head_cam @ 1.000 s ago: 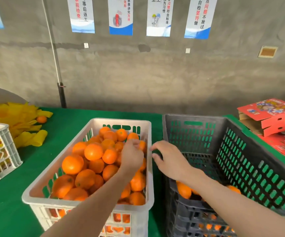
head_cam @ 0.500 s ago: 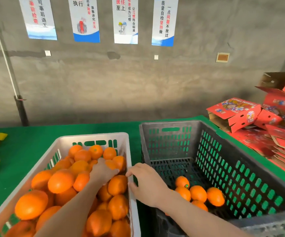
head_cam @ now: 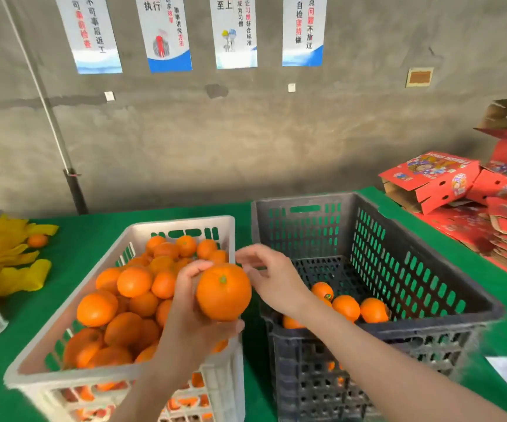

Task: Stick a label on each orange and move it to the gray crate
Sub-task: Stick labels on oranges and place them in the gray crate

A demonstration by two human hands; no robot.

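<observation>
The left hand (head_cam: 191,318) gripped a smooth round orange (head_cam: 223,292); whether the right hand (head_cam: 272,278) pinched anything was unclear. Its wrist partly hid oranges (head_cam: 291,323) in the slotted gray crate (head_cam: 349,226).

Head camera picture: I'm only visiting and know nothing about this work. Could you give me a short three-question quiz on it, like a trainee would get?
1. True or false: the left hand holds a round orange fruit.
2. Between the white slotted plastic crate and the dark gray slotted plastic crate, which holds more fruit? A: white. B: gray. C: equal.
3. What colour is the cloth-covered table under both crates?

Key: 1 true; 2 A; 3 green.
</observation>
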